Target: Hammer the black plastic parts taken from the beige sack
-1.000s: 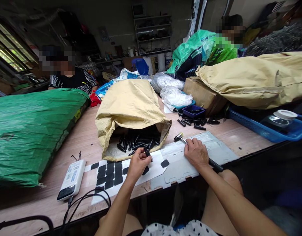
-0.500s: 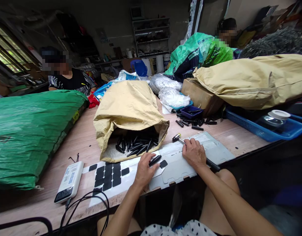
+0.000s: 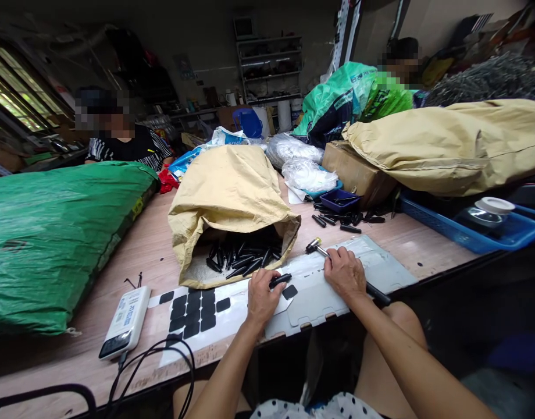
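Observation:
Between the thumb and fingers of my left hand (image 3: 263, 295) is a black cylindrical piece (image 3: 280, 280), held just above the grey board (image 3: 311, 302). My right hand (image 3: 345, 272) is wrapped round a small hammer (image 3: 320, 250), its head pointing up and left and its black handle reaching past my wrist. A black square patch (image 3: 289, 292) lies on white paper right of my left hand. More black squares sit in rows on a white sheet (image 3: 236, 294). Behind my left hand, a tan sack (image 3: 232, 192) lies open with several black pieces (image 3: 250, 259) in its mouth.
A white power bank (image 3: 125, 323) with black cables lies at the left, near a big green sack (image 3: 62, 238). Loose black pieces surround a small purple tray (image 3: 339, 199). A blue basket (image 3: 468, 235) holds a jar at the right. Two people are across the table.
My left hand has shifted slightly up and right with the black piece, which now lies at a flatter angle. My right hand stays on the hammer in nearly the same place.

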`<state>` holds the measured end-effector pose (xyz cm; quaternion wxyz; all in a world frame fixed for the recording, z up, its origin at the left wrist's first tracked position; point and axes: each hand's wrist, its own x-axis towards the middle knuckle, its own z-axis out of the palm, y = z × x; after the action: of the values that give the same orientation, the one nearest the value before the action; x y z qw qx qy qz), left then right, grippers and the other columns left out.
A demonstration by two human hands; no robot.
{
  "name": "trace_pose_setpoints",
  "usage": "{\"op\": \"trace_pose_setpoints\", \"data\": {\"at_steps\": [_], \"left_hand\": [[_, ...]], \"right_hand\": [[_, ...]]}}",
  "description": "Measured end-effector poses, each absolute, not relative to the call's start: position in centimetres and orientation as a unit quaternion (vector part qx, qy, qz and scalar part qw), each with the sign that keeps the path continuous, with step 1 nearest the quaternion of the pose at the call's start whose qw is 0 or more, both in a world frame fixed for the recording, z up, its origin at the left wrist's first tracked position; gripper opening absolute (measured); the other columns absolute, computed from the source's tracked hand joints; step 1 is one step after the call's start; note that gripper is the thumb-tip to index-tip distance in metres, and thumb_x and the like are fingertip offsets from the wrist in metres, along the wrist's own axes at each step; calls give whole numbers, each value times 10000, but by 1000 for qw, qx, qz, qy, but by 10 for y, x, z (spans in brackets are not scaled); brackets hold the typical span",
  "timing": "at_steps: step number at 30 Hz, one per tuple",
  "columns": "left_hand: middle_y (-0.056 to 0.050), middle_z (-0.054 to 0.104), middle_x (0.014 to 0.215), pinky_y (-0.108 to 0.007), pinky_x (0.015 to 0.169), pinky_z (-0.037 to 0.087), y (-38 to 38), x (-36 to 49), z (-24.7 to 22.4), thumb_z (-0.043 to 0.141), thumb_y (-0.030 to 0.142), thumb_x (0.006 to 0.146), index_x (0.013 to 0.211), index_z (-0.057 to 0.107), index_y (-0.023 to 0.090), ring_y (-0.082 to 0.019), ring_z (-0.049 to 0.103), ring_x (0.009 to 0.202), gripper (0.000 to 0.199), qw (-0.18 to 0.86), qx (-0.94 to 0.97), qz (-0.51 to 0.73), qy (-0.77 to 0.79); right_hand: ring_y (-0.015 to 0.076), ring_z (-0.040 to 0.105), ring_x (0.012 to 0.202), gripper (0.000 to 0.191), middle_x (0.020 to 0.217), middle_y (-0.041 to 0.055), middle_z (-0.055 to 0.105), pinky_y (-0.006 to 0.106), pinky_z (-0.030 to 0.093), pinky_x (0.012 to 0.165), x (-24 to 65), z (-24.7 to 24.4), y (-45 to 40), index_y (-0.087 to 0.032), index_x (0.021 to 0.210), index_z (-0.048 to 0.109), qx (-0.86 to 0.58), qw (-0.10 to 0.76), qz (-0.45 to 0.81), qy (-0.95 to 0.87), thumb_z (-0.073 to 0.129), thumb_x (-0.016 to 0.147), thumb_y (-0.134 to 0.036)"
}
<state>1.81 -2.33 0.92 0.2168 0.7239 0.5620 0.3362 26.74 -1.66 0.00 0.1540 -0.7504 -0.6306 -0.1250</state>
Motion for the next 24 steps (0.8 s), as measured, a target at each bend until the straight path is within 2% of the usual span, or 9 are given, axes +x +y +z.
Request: {"op": "trace_pose_setpoints", "data": {"at_steps": [7,9,13,15,19,24], "left_hand": [[-37,673,950,-383,897,431,-22,16,6,778,231,810,922,713,225,-252,582,983,130,220,733,326,555],[-32,673,945,-382,892,424,-22,16,8,777,214,803,913,714,226,-245,573,968,127,224,736,321,552],[-20,675,913,-375,875,410,-23,16,10,786,170,761,868,717,227,-236,569,943,140,242,733,315,553],[-14,677,895,-369,868,408,-23,15,10,792,148,735,846,720,229,-232,573,933,155,252,728,319,552],[-15,669,851,-368,863,409,-24,15,8,799,128,707,820,732,224,-227,574,906,162,262,722,326,552],[-18,671,842,-370,853,416,-24,15,7,800,128,697,805,739,230,-231,574,899,161,258,720,332,552]], "right_hand": [[223,523,945,215,1016,87,626,327,332,767,275,2,-15,-192,1083,657,-749,163,-74,-638,483,991,-279],[215,547,943,236,1022,83,634,320,365,782,276,8,-19,-194,1105,654,-746,215,-50,-628,459,998,-272],[206,609,902,284,1032,82,663,327,452,800,266,22,-43,-205,1126,652,-703,373,20,-605,420,1015,-326],[215,644,949,291,1028,87,687,346,494,875,256,25,-60,-209,1124,659,-654,417,77,-626,424,1016,-342],[214,672,1070,319,1114,84,716,358,538,948,235,23,-88,-226,1226,653,-606,426,151,-654,435,1020,-336],[204,686,1093,357,1153,83,717,361,559,971,216,20,-101,-244,1309,635,-587,418,157,-676,419,1031,-303]]}}
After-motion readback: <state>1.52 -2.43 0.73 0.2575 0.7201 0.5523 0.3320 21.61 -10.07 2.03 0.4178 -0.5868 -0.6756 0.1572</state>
